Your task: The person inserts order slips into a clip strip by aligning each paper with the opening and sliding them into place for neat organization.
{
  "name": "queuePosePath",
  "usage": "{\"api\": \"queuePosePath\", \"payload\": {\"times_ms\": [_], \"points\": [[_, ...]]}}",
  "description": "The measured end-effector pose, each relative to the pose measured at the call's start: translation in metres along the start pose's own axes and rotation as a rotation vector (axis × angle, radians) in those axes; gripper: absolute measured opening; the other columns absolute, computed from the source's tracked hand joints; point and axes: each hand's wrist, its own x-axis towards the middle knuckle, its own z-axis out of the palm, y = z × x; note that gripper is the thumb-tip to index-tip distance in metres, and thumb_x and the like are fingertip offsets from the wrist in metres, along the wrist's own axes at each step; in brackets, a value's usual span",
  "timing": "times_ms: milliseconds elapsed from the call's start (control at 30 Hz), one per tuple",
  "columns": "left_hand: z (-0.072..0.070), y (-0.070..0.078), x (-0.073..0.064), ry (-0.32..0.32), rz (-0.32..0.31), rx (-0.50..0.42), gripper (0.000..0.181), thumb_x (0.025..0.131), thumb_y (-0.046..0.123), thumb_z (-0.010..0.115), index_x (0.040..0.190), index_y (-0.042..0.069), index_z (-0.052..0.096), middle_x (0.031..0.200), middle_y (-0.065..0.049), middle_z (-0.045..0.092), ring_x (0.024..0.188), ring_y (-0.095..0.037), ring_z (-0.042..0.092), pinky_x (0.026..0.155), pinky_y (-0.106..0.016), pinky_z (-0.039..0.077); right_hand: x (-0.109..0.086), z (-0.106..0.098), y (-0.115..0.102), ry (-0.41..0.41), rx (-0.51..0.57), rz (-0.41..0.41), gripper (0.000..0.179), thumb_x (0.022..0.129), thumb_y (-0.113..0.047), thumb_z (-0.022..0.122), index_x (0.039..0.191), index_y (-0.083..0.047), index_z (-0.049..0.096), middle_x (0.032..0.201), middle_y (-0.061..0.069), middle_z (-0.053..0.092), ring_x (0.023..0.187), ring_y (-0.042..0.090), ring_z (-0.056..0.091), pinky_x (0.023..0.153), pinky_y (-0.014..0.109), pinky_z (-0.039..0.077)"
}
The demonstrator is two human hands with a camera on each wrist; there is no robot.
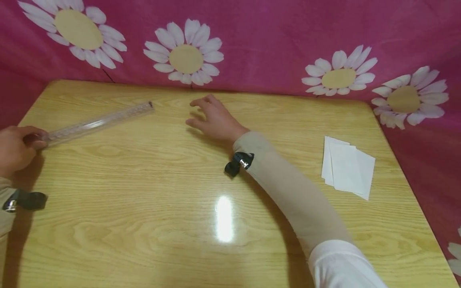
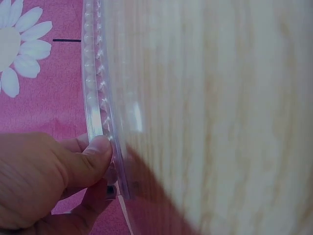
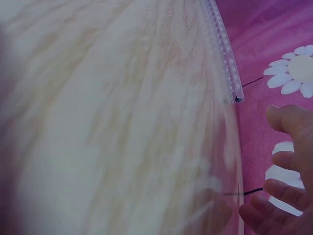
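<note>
A long, clear plastic tube (image 1: 97, 124) with a row of small rounded shapes along it slants over the back left of the table. My left hand (image 1: 18, 150) pinches its near end between thumb and fingers; the left wrist view shows the thumb (image 2: 99, 149) pressed on the tube (image 2: 100, 73). A small dark spot marks the tube's far end. To the right of that end, and apart from it, my right hand (image 1: 217, 120) hovers with spread, slightly bent fingers and holds nothing. In the right wrist view this hand (image 3: 293, 166) is below the tube's end (image 3: 234, 88).
Several white paper sheets (image 1: 347, 168) lie overlapped on the right side of the wood-grain table (image 1: 144, 224). A pink cloth (image 1: 259, 48) with large white flowers hangs behind the table and along its sides. A bright light reflection sits on the tabletop's middle.
</note>
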Motion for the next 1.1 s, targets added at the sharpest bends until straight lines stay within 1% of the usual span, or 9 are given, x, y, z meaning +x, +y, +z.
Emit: {"api": "queuePosePath", "payload": {"times_ms": [133, 233, 367, 433, 533, 600, 833, 967, 1100], "points": [[-0.002, 0.001, -0.001, -0.016, 0.005, 0.048, 0.024, 0.088, -0.005, 0.073, 0.108, -0.014, 0.063, 0.068, 0.005, 0.071, 0.069, 0.035, 0.02, 0.055, -0.007, 0.028, 0.008, 0.005, -0.006, -0.02, -0.001, -0.009, 0.062, 0.101, -0.046, 0.063, 0.152, -0.013, 0.049, 0.144, 0.009, 0.051, 0.132, 0.021, 0.053, 0.116, 0.033, 0.045], [-0.002, 0.002, -0.003, -0.02, 0.005, 0.067, 0.035, 0.097, 0.016, 0.07, 0.111, -0.015, 0.063, 0.103, -0.045, 0.062, 0.073, 0.038, 0.017, 0.056, -0.007, 0.029, 0.014, 0.008, -0.011, -0.04, -0.016, -0.018, 0.061, 0.101, -0.044, 0.064, 0.151, -0.013, 0.05, 0.144, 0.009, 0.052, 0.131, 0.021, 0.053, 0.115, 0.034, 0.045], [-0.002, 0.004, -0.006, -0.021, 0.001, 0.089, 0.049, 0.099, 0.032, 0.064, 0.114, -0.015, 0.065, 0.109, -0.046, 0.06, 0.075, 0.039, 0.015, 0.055, -0.009, 0.03, 0.021, 0.013, -0.018, -0.059, -0.044, -0.042, 0.06, 0.101, -0.042, 0.064, 0.151, -0.013, 0.05, 0.144, 0.01, 0.053, 0.131, 0.021, 0.054, 0.115, 0.033, 0.046], [-0.002, 0.006, -0.006, -0.013, 0.023, 0.118, 0.045, 0.1, 0.027, 0.065, 0.113, -0.015, 0.065, 0.108, -0.046, 0.061, 0.065, 0.027, 0.038, 0.055, -0.013, 0.033, 0.025, 0.015, -0.021, -0.061, -0.056, -0.059, 0.059, 0.101, -0.041, 0.064, 0.151, -0.012, 0.05, 0.144, 0.01, 0.054, 0.131, 0.021, 0.054, 0.115, 0.033, 0.046], [-0.002, 0.006, -0.006, 0.005, 0.061, 0.167, 0.044, 0.102, 0.028, 0.062, 0.114, -0.015, 0.064, 0.108, -0.045, 0.062, 0.067, -0.03, 0.068, 0.059, -0.036, 0.046, 0.031, 0.019, -0.025, -0.064, -0.075, -0.076, 0.058, 0.102, -0.039, 0.064, 0.151, -0.012, 0.051, 0.143, 0.01, 0.055, 0.131, 0.021, 0.055, 0.115, 0.033, 0.046], [-0.001, 0.006, -0.007, 0.013, 0.077, 0.203, 0.045, 0.104, 0.03, 0.059, 0.114, -0.014, 0.064, 0.109, -0.045, 0.062, 0.091, -0.061, 0.061, 0.064, -0.052, 0.047, 0.035, 0.021, -0.027, -0.062, -0.089, -0.095, 0.057, 0.103, -0.038, 0.063, 0.151, -0.01, 0.051, 0.142, 0.01, 0.056, 0.13, 0.021, 0.055, 0.115, 0.033, 0.045], [-0.003, 0.008, -0.008, 0.032, 0.085, 0.195, 0.077, 0.098, 0.059, 0.043, 0.114, -0.013, 0.067, 0.109, -0.044, 0.063, 0.094, -0.062, 0.061, 0.055, -0.032, 0.042, 0.046, 0.025, -0.036, -0.091, -0.132, -0.116, 0.056, 0.104, -0.035, 0.061, 0.153, -0.01, 0.05, 0.147, 0.01, 0.055, 0.134, 0.021, 0.054, 0.117, 0.033, 0.045], [-0.006, 0.016, -0.009, 0.005, 0.049, 0.233, 0.055, 0.104, 0.04, 0.055, 0.117, -0.012, 0.065, 0.111, -0.044, 0.061, 0.094, -0.062, 0.06, 0.065, -0.057, 0.046, 0.051, 0.028, -0.041, -0.114, -0.16, -0.098, 0.057, 0.105, -0.034, 0.059, 0.155, -0.011, 0.046, 0.151, 0.009, 0.053, 0.139, 0.021, 0.05, 0.121, 0.031, 0.041], [-0.009, 0.023, -0.009, -0.038, -0.004, 0.268, 0.037, 0.102, 0.021, 0.062, 0.119, -0.011, 0.064, 0.113, -0.044, 0.059, 0.094, -0.06, 0.059, 0.072, -0.059, 0.045, 0.056, 0.033, -0.046, -0.112, -0.165, -0.088, 0.057, 0.105, -0.034, 0.06, 0.156, -0.013, 0.046, 0.152, 0.008, 0.052, 0.139, 0.019, 0.05, 0.121, 0.029, 0.041]]}}
